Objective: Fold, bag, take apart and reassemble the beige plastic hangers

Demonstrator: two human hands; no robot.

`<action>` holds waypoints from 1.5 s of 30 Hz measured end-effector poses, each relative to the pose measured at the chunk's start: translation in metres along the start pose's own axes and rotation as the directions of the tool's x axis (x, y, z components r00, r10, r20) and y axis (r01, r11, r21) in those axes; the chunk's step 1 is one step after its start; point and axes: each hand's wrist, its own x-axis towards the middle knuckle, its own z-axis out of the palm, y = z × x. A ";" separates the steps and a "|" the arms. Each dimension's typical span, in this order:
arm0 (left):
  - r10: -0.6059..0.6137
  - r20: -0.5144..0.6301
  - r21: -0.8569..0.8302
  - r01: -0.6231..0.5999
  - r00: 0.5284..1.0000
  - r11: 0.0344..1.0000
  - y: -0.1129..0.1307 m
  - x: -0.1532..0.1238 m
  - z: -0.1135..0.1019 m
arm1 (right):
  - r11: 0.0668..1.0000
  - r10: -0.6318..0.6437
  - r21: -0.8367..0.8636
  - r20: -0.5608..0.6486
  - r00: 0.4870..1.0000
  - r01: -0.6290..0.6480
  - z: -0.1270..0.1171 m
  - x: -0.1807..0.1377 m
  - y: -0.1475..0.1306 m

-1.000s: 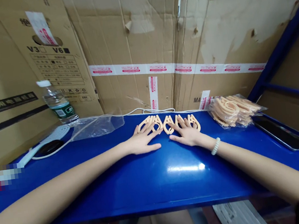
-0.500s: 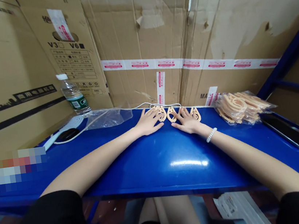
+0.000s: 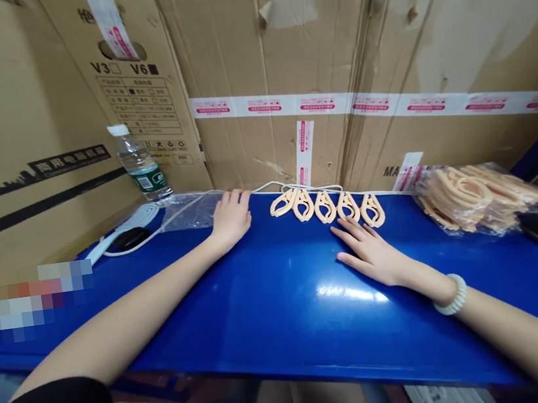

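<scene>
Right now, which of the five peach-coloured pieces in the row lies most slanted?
The leftmost piece, at the end nearest the left hand. Its rounded end slants toward the left, while the other four pieces point theirs roughly toward the person.

Carton panel (image 3: 141, 99) behind bottle (image 3: 143, 168): "V3", box blank; "V6", box filled black; table below too fine to read; recycling arrows among icons beneath. Carton (image 3: 23, 108) left of bottle: "商用电脑机箱" in black band. Cardboard wall (image 3: 263, 156) right of bottle: "MA", running up to tape piece (image 3: 409, 170). Long tape (image 3: 380, 104) right of bottle: red print, illegible. Bottle label (image 3: 150, 179): barcode, text unreadable.
</scene>
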 end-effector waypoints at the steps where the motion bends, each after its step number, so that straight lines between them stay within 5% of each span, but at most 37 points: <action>1: -0.004 0.017 -0.008 0.004 1.000 1.000 0.000 0.000 0.001 | 1.000 0.001 0.001 0.009 1.000 -0.001 0.000 0.000 0.000; 7: 0.015 0.040 -0.084 -0.011 0.999 0.996 0.003 -0.004 -0.005 | 0.999 -0.036 0.013 0.057 0.998 0.036 -0.008 -0.005 0.000; 11: 0.211 -0.162 -0.140 -0.234 0.964 0.962 0.022 -0.013 -0.027 | 0.997 -0.069 -0.029 0.041 0.997 0.071 -0.020 -0.010 0.001; 14: 0.469 -0.435 -0.122 -0.566 0.769 0.815 0.049 -0.028 -0.051 | 0.998 -0.059 -0.021 -0.055 0.997 0.057 -0.033 -0.012 0.005; 18: 0.672 -0.612 -0.062 -0.873 0.416 0.484 0.087 -0.056 -0.078 | 0.997 0.006 0.069 -0.301 0.953 0.016 -0.050 -0.015 0.016; 21: 0.711 -0.635 -0.069 -0.939 0.301 0.336 0.105 -0.072 -0.086 | 0.972 0.133 0.232 -0.464 0.876 -0.025 -0.061 -0.017 0.020; 25: 0.752 -0.585 -0.159 -0.953 0.302 0.259 0.115 -0.084 -0.081 | 0.906 0.151 0.417 -0.464 0.873 0.065 -0.061 -0.018 0.008; 30: 0.786 -0.509 -0.235 -0.935 0.350 0.265 0.117 -0.088 -0.073 | 0.966 -0.165 0.167 -0.197 0.966 0.199 -0.040 -0.017 -0.017; 37: 0.823 -0.443 -0.253 -0.930 0.356 0.267 0.118 -0.093 -0.073 | 0.971 -0.155 0.192 0.043 0.987 0.144 -0.022 -0.013 -0.012; 42: 0.847 -0.401 -0.255 -0.931 0.349 0.263 0.116 -0.094 -0.073 | 0.912 -0.181 0.356 -0.090 0.979 0.202 -0.028 -0.006 0.004; 45: 0.849 -0.402 -0.259 -0.932 0.342 0.252 0.114 -0.096 -0.074 | 0.931 -0.017 0.344 -0.289 0.957 0.120 -0.034 -0.004 0.020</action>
